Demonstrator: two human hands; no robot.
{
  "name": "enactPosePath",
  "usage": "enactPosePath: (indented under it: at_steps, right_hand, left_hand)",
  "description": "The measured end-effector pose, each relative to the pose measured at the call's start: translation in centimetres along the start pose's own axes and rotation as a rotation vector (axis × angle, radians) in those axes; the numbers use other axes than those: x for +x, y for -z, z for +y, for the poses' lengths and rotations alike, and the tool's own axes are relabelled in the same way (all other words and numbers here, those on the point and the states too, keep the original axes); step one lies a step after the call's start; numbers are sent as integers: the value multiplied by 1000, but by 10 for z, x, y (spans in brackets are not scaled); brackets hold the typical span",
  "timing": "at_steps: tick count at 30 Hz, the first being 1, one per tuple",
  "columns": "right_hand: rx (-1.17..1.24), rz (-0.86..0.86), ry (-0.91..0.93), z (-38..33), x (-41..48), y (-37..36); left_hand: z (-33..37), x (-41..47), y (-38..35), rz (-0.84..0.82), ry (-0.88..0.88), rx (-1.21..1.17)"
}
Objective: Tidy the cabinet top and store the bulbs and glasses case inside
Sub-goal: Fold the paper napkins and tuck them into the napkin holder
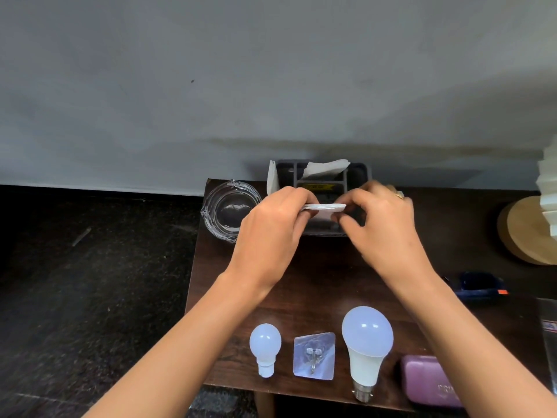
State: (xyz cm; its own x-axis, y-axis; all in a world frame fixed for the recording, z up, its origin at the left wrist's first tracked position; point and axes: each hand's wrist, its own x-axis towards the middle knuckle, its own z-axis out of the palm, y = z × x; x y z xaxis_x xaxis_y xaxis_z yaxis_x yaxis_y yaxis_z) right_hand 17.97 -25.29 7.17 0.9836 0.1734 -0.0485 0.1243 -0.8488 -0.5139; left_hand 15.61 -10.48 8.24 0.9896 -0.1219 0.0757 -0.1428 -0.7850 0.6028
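Note:
A small white bulb and a large white bulb lie near the front edge of the dark wooden cabinet top. A purple glasses case lies at the front right, partly hidden by my right forearm. My left hand and my right hand both pinch a folded white paper, held flat over a grey divided organiser at the back.
A clear glass ashtray stands at the back left corner. A clear adhesive hook lies between the bulbs. A dark blue object, a round wooden lamp base and a clear plastic packet sit to the right. More white paper sticks out of the organiser.

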Motion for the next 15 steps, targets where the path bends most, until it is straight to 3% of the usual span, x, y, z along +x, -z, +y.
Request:
enactPosePath:
  at_steps: [9,15]
  right_hand:
    - [11,10,-17,1,-6,-3]
    - [145,57,21,5,-15,27]
  left_hand:
    - [-4,0,-6,-14,-12,97]
    - [13,-6,-12,151,-26,83]
